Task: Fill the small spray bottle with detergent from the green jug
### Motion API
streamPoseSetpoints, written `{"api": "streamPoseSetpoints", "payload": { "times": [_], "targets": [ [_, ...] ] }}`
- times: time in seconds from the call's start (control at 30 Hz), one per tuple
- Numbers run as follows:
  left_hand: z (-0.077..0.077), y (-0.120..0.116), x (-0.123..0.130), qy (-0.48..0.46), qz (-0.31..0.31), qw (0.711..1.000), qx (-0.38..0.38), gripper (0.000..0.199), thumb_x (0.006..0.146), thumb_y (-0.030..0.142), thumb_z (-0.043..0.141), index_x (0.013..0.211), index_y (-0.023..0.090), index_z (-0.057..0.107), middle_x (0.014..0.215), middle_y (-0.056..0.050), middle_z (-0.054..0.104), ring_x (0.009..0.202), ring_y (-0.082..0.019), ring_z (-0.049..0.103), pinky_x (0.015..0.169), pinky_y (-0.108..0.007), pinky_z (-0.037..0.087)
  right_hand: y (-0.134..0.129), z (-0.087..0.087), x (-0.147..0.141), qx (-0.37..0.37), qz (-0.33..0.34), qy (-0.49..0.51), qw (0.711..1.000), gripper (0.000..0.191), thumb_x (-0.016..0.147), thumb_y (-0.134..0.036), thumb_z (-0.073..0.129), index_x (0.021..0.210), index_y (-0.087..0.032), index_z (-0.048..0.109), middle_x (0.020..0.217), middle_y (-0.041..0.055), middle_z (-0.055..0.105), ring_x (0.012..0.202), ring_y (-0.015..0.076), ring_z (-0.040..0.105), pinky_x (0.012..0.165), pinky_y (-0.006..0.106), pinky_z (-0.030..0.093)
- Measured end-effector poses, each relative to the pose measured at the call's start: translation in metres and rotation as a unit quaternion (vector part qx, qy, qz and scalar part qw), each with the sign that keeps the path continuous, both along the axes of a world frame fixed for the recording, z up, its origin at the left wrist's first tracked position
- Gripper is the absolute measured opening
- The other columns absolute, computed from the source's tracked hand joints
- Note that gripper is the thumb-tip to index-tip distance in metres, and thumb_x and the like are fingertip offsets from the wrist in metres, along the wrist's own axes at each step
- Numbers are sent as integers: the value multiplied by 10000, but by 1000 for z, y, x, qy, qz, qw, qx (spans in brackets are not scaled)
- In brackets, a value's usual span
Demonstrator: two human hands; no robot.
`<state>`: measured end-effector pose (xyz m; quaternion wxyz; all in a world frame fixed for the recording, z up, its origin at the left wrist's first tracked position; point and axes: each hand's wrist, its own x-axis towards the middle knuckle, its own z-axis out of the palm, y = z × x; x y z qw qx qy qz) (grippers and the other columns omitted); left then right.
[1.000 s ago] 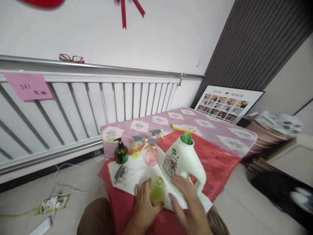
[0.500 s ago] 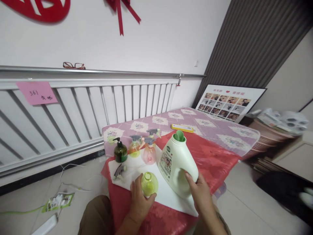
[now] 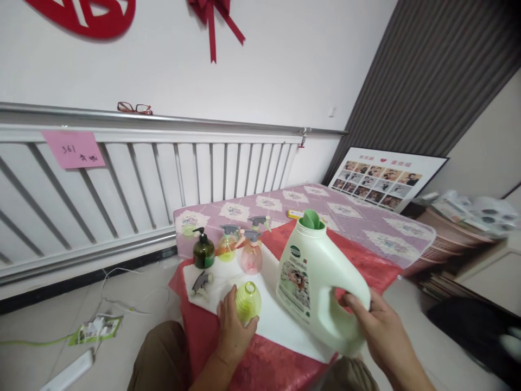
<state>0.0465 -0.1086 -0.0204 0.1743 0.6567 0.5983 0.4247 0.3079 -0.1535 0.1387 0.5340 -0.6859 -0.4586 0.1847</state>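
Observation:
My right hand (image 3: 380, 320) grips the handle of a large pale green detergent jug (image 3: 315, 277), which is tilted with its mouth leaning left. A green pour spout shows in its uncapped neck. Fingers of my left hand (image 3: 236, 320) wrap round a yellow-green translucent bottle (image 3: 247, 303) without a top, tipped slightly toward the jug. The jug's mouth is apart from the bottle's opening. A loose grey spray head (image 3: 201, 283) lies on the white cloth (image 3: 277, 320) left of that bottle. Behind stand a pink spray bottle (image 3: 251, 258), a yellow spray bottle (image 3: 227, 247) and a dark green pump bottle (image 3: 203, 251).
Red plastic sheeting (image 3: 280, 361) lies under the cloth on the table with its purple patterned cover (image 3: 345, 209). A yellow box (image 3: 295, 214) sits behind the jug. A white radiator (image 3: 142, 179) lines the wall. Cables and a power strip (image 3: 71, 372) are on the floor at left.
The jug has been raised, moved right and toward me, and tilted more to the left. The yellow-green bottle now leans slightly to the right in my left hand. The view has shifted a little.

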Motion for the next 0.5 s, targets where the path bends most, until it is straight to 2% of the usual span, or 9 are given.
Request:
{"api": "streamPoseSetpoints", "payload": {
  "times": [0.1,0.17,0.27,0.37,0.5],
  "targets": [
    [0,0,0,0,-2,1000,-9,792,670,241,628,1369,151,266,1327,-167,517,1233,-308,485,1105,-505,294,-8,29,12,-32,17,-50,998,233,590,-449,698,630,-223,658,484,-17,596,485,187,551,473,284,445],
    [-2,1,0,-2,-3,1000,-6,765,672,249,624,1352,153,287,1326,-165,525,1223,-306,496,1103,-514,294,-11,43,19,-64,37,-75,994,240,588,-466,693,649,-234,691,476,-2,596,473,197,548,457,296,438],
    [-5,1,0,-3,-6,1000,2,727,682,267,618,1331,152,311,1325,-166,532,1226,-306,500,1104,-539,284,-12,56,26,-120,77,-55,988,284,574,-484,716,732,-250,744,628,68,704,561,255,625,493,334,484],
    [-7,2,0,-2,-9,1000,7,721,682,274,620,1326,150,320,1332,-167,532,1244,-301,493,1112,-553,264,-13,62,28,-160,108,-30,981,320,519,-481,767,755,-264,762,818,120,756,708,329,683,596,390,538],
    [-5,1,0,-6,-11,1000,3,729,674,280,628,1330,164,333,1341,-159,531,1260,-299,482,1119,-549,254,-13,70,25,-207,154,-6,966,354,500,-467,800,791,-269,766,889,142,758,775,370,695,666,426,553]
  ]
}}
